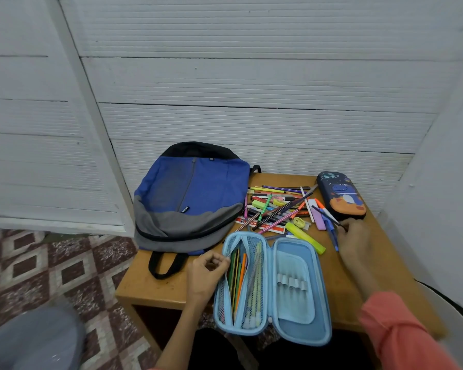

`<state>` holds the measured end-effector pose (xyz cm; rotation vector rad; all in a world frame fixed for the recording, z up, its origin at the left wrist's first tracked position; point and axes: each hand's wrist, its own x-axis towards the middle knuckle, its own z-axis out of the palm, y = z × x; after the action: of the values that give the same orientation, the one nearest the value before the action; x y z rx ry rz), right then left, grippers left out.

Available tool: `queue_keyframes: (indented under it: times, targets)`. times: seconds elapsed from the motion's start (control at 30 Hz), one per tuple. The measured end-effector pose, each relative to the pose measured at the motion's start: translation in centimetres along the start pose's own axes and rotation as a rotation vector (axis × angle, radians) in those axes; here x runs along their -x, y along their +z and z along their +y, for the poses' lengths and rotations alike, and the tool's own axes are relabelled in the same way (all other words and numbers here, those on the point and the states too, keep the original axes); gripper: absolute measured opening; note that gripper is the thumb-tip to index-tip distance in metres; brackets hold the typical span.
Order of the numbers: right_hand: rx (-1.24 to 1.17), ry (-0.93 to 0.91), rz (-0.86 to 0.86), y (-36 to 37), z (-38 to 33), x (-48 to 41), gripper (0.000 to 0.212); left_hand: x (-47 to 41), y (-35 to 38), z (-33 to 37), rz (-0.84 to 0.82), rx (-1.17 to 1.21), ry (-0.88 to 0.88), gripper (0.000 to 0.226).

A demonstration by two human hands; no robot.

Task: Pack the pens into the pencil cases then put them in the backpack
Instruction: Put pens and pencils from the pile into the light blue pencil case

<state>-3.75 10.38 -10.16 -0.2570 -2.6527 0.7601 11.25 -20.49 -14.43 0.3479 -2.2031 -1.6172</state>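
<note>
A light blue pencil case (pixel 292 287) lies open at the table's front edge, with several pencils in its left mesh half. My left hand (pixel 207 271) pinches the edge of that mesh pocket and holds it apart. A heap of loose pens and markers (pixel 275 206) lies behind the case, and a yellow highlighter (pixel 305 237) lies by it. My right hand (pixel 354 240) grips a dark pen (pixel 325 214) at the heap's right side. A dark blue dinosaur pencil case (pixel 341 194) lies zipped at the back right. The blue and grey backpack (pixel 190 198) lies flat at the back left.
The small wooden table (pixel 155 287) stands against a white ribbed wall. A patterned tile floor lies to the left. Part of the open case overhangs the table's front edge. The backpack's black strap (pixel 163 265) loops onto the tabletop.
</note>
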Motion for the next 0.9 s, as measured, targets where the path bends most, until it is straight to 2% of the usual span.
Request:
queue_keyframes:
  times: [0.1, 0.2, 0.3, 0.4, 0.5, 0.57, 0.73, 0.9]
  targets:
    - [-0.212, -0.069, 0.109, 0.3, -2.4, 0.5, 0.015, 0.0, 0.0, -0.1, 0.006, -0.007, -0.002, 0.016]
    - [-0.535, -0.067, 0.081, -0.9, -6.7, 2.2, 0.022, 0.0, 0.0, -0.1, 0.008, -0.016, -0.001, 0.015]
    - [-0.725, -0.033, -0.152, -1.0, -10.4, 4.7, 0.053, 0.0, 0.0, 0.0, 0.009, -0.014, 0.002, 0.016]
    - [-0.811, -0.011, -0.443, -0.6, -13.1, 7.9, 0.076, -0.1, 0.0, -0.2, 0.008, -0.014, -0.005, 0.015]
    - [-0.733, -0.04, -0.669, 0.6, -14.5, 11.1, 0.078, -0.2, 0.0, -0.4, 0.008, -0.019, -0.014, 0.014]
    - [-0.618, -0.102, -0.732, 1.4, -14.8, 12.6, 0.075, -0.2, 0.1, -0.4, 0.009, -0.025, -0.008, 0.013]
    - [-0.183, -0.311, -0.759, 2.3, -15.2, 14.0, 0.063, -0.2, 0.0, -0.3, -0.006, -0.01, -0.009, 0.012]
    - [-0.155, -0.426, -0.756, 1.5, -15.3, 14.1, 0.025, -0.2, 0.0, -0.3, -0.004, -0.027, -0.005, 0.012]
